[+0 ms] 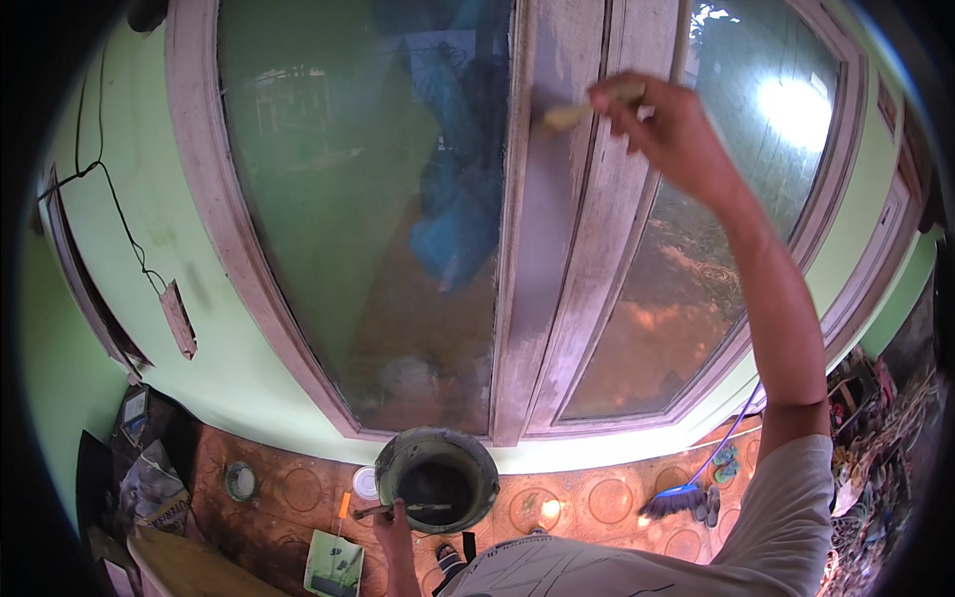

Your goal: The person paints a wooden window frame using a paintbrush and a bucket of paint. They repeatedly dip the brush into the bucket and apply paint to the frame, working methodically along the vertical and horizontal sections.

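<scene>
My right hand (660, 123) is raised in front of the double window and grips a paintbrush with pale bristles (563, 118). Its bristle end is at the wooden centre stile (548, 216), where a smooth greyish wet-looking band runs down the worn, whitish wood. Low in the view, my left hand (394, 528) is closed around a thin rod-like handle (373, 512) at the near rim of a dark bucket (388, 466). The rod reaches across the bucket's mouth; whether it belongs to the bucket I cannot tell. The bucket's inside is dark.
On the tiled floor lie a paint tray (333, 563) with an orange-handled roller (344, 505), a white lid (365, 483) and a small can (240, 481). A purple broom (675, 500) and sandals (707, 506) are right. A wooden piece (177, 321) hangs from a cable left.
</scene>
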Demonstrator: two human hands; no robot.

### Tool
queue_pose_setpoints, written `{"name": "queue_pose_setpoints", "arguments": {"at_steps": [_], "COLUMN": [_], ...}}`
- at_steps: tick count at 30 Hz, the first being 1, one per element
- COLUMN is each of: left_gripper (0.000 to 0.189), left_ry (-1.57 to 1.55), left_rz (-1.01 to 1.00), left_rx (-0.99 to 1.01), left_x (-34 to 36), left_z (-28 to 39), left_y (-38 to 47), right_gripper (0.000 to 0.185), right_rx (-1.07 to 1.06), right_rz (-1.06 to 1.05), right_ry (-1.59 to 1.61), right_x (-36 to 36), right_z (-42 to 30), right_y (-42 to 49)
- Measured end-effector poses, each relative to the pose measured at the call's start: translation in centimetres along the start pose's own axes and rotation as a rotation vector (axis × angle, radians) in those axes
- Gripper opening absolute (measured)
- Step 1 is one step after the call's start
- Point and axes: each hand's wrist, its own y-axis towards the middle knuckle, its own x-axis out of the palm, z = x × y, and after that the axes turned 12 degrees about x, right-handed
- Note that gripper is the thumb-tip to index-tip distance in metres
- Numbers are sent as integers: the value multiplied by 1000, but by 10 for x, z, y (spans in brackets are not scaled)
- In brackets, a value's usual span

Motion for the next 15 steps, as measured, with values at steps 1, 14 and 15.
{"name": "queue_pose_setpoints", "arguments": {"at_steps": [1,14,15], "left_gripper": [22,26,27], "left_ry": [-5,44,28], "left_rz": [5,18,21], "left_rx": [18,-38,-48], "left_x": [1,-7,-8], "left_z": [1,-6,-7], "left_y": [0,-3,-3], "right_gripper": [26,18,18], "right_rx": [54,103,128], "right_rz": [40,-49,-59], "right_ry": [-49,-11,-8], "right_x": [-10,-18,-16], "right_z": [-2,-8,-8], "right_y": [16,-39,-43]}}
